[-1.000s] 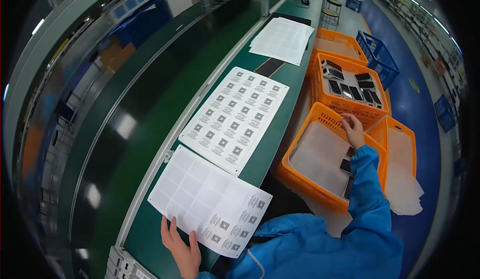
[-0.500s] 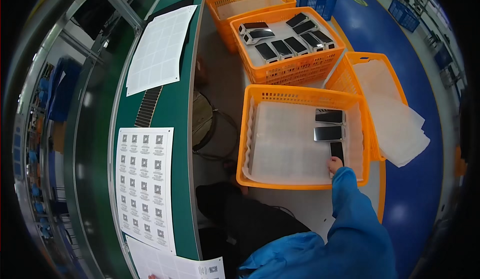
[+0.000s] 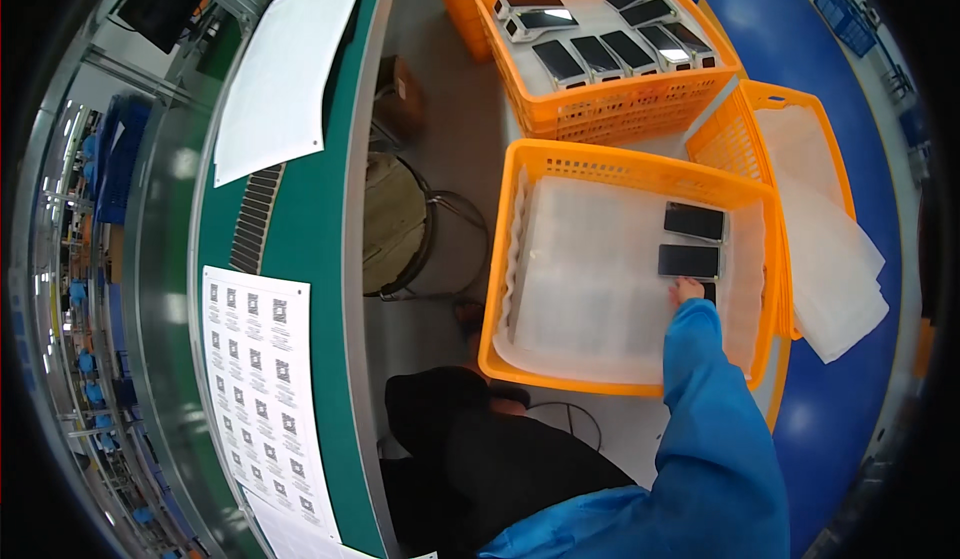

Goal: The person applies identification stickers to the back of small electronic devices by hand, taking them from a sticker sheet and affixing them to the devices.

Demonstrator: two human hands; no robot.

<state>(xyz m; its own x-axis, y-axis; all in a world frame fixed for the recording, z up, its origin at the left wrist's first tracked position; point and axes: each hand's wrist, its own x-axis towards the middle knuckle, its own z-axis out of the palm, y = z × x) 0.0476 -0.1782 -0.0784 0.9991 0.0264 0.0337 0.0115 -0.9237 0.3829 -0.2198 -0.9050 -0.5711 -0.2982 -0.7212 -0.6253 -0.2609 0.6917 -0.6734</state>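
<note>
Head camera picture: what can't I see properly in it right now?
In the head view:
Lowest dark-screened device: mostly hidden by the right hand and blue sleeve, so the grip isn't clear.
Left hand: out of frame.
Lower paper sheet: cut off by the bottom edge.
Label sheet's fine print: too small to read.

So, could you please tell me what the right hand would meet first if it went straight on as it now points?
Probably the dark-screened device just beyond the right hand in the orange crate, though depth is unclear.
</note>
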